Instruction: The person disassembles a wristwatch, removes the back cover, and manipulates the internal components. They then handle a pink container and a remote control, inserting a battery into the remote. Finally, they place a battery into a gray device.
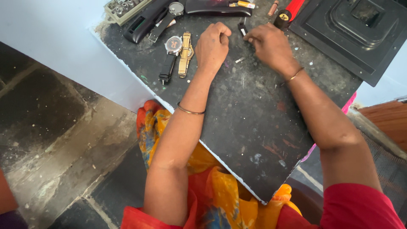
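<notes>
Presently, both hands rest on a dark, scuffed work board (pixel 250 114) laid across the person's lap. The left hand (pixel 213 46) is loosely curled, fingers bent inward at the knuckles; whether it grips anything cannot be told. The right hand (pixel 271 46) is also curled narrow, fingertips drawn together against the board; any item beneath them is hidden.

Between the two hands, just beyond the fingertips, lies a small dark oblong part (pixel 242 29), too small to identify. A pale sliver (pixel 239 60) lies on the board between the wrists.

Left of the left hand lie two wristwatches side by side: one with a black strap and round dial (pixel 171 53), one gold-coloured with a metal band (pixel 185 54), touching or nearly so. Beyond them lies a long black case (pixel 144 21) with another round watch head (pixel 175 8) on it, and a tray of small compartments (pixel 123 7), cut off by the frame edge.

Beyond the right hand lies a red-handled tool (pixel 289 12), partly cut off, with a yellow mark on its dark end. To its right sits a black moulded tray (pixel 339 38), its contents unclear.

Orange and yellow cloth (pixel 212 186) shows below the board.
</notes>
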